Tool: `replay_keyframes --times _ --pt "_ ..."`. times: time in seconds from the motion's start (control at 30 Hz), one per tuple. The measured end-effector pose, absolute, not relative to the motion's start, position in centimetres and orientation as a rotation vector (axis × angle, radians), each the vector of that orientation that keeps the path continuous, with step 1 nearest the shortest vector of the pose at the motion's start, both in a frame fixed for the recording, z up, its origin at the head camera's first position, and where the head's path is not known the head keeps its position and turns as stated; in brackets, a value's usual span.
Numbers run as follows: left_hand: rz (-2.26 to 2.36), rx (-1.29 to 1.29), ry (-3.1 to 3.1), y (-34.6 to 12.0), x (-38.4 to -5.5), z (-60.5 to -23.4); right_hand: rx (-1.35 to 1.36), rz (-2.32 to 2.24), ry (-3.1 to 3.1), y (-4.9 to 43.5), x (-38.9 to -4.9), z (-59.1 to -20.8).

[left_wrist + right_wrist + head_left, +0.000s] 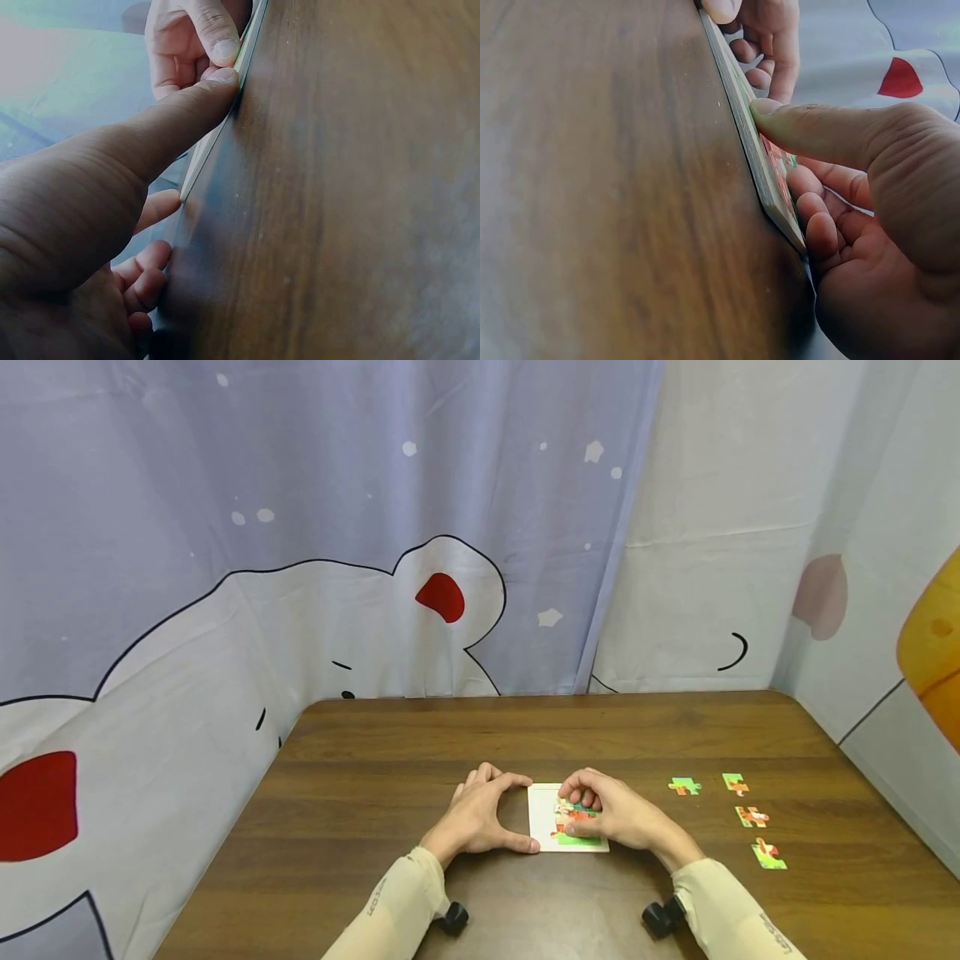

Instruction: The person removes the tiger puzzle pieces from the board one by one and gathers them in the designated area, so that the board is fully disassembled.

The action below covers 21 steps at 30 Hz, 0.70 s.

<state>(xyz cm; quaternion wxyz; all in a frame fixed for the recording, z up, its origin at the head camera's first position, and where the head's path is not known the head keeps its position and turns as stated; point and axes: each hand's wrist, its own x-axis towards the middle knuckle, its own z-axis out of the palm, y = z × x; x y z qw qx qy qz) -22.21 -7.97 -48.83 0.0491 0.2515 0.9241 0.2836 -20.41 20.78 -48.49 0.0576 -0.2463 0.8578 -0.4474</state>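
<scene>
In the head view a white-framed puzzle board (542, 818) lies on the table, joined pieces with green and red print (581, 840) on its right part. My left hand (480, 814) holds the board across its left side, the thumb on the near corner and the index finger on the far one. Over the pieces is my right hand (618, 810), with thumb and curled fingers about a puzzle piece (576, 815) that they partly hide. The right wrist view shows the right thumb (817, 131) on the board's face, its edge (742, 127) low on the table.
Several loose puzzle pieces lie at the right of the brown wooden table (360, 752), among them a green and orange one (685, 786) and a green-edged one (768, 853). A printed curtain (525, 527) hangs behind the table's far edge.
</scene>
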Motion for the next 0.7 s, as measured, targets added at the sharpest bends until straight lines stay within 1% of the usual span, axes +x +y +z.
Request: replay_keyframes --times 0.4,0.7 --pt "0.869 0.772 2.813 -7.97 -22.24 -48.79 -0.644 -1.421 2.56 20.68 -20.61 -48.44" --pt "0.861 0.769 2.814 -7.96 -22.33 -48.85 -0.658 -1.407 2.552 21.03 -20.73 -48.5"
